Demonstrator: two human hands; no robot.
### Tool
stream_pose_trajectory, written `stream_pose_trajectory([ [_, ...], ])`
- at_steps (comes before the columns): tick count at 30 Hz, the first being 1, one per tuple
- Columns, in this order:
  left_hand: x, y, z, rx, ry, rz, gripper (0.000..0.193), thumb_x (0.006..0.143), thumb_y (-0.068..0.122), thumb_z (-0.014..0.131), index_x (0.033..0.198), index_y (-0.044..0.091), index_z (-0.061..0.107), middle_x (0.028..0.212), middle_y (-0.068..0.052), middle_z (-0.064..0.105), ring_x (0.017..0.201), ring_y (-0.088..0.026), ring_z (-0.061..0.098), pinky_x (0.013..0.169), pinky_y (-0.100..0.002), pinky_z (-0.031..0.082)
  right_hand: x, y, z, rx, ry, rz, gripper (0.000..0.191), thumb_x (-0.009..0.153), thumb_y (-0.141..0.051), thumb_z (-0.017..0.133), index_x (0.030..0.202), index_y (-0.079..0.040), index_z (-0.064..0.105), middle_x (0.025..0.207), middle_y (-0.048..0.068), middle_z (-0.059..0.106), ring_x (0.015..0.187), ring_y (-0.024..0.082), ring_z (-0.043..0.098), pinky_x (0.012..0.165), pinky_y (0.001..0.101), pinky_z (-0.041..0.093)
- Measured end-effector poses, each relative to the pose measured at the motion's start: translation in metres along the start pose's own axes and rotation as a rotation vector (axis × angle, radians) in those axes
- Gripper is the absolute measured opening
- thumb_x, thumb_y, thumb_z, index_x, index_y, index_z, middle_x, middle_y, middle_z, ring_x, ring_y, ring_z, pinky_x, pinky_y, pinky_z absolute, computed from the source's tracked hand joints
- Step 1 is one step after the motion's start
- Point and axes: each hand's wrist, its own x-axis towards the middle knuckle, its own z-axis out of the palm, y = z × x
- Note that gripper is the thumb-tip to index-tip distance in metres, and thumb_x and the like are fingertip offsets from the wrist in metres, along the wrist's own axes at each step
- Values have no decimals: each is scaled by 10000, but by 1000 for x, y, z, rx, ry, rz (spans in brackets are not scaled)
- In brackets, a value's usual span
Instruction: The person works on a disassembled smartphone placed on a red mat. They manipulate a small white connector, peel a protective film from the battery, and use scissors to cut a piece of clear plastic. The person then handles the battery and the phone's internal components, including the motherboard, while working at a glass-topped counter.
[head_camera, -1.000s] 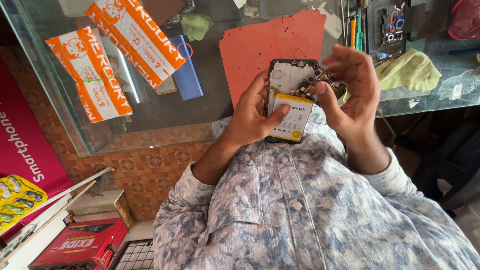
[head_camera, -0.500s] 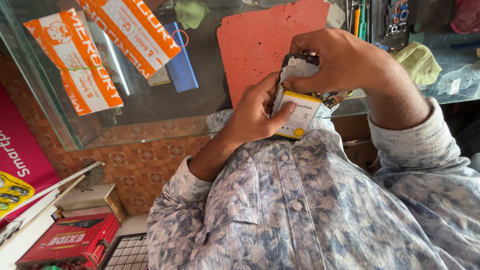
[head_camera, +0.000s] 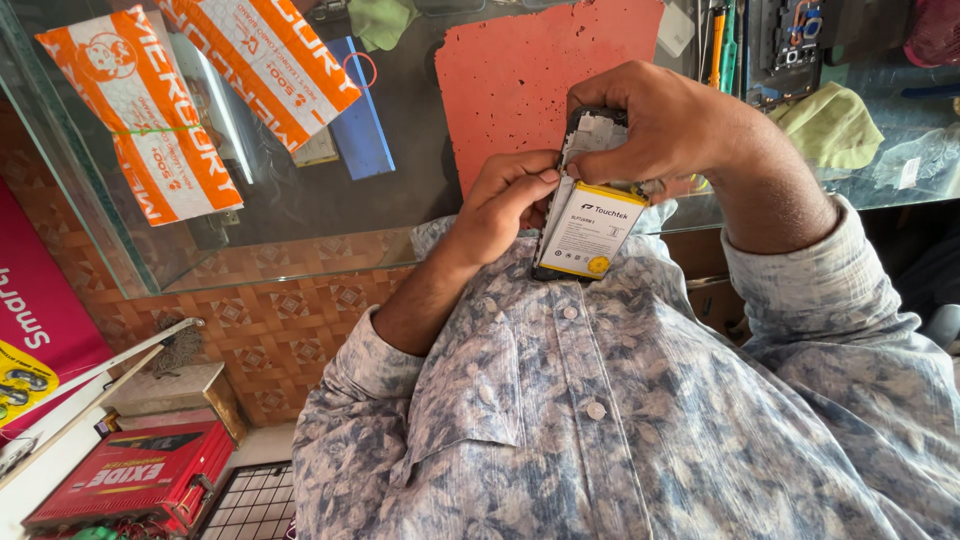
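Holding our opened phone (head_camera: 590, 190) against the chest, left hand (head_camera: 505, 205) gripping its left edge, right hand (head_camera: 670, 125) clasped over its top, white-and-yellow battery (head_camera: 585, 232) exposed.

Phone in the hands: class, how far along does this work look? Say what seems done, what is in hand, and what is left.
Done: the phone has its back off, its insides bare. In hand: the left hand grips the phone's side beside the white and yellow battery, while the right hand covers the top end. Left: no back cover is on it; whether the battery is fully seated cannot be told.
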Motion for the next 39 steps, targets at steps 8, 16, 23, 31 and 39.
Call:
stream_pose_trajectory([
  [8,11,-5,-14,-210,-27,-40,270,1048,119,552,1024,-104,704,922,-195,749,767,-230,765,641,-342,638,10,10,2,-18,31,-276,285,745,-136,778,984,12,733,804,78,756,702,128,685,600,317,540],
  [16,13,-6,-16,-131,4,-24,269,1019,85,538,928,-95,715,892,-207,752,720,-223,757,579,-330,625,12,7,4,49,25,-262,314,717,-129,761,1001,3,742,831,66,767,686,112,675,572,297,534],
  [23,10,-9,-16,-115,4,-54,280,1011,48,511,837,-84,687,866,-197,751,711,-215,750,566,-333,617,11,8,10,50,53,-225,259,714,-131,750,935,5,754,767,64,751,647,111,642,546,308,508],
  [31,11,-10,-16,-155,-15,-99,301,1043,109,496,933,-106,675,870,-186,739,719,-209,740,606,-312,609,15,32,10,-67,79,-337,417,722,-155,784,1079,54,730,946,166,770,787,218,737,679,340,579],
  [39,7,1,-15,-158,-74,-93,360,980,108,506,1156,-152,682,996,-201,755,807,-227,762,715,-336,646,15,48,9,-85,114,-410,485,745,-163,832,1130,96,687,989,207,751,856,246,741,703,352,573],
])
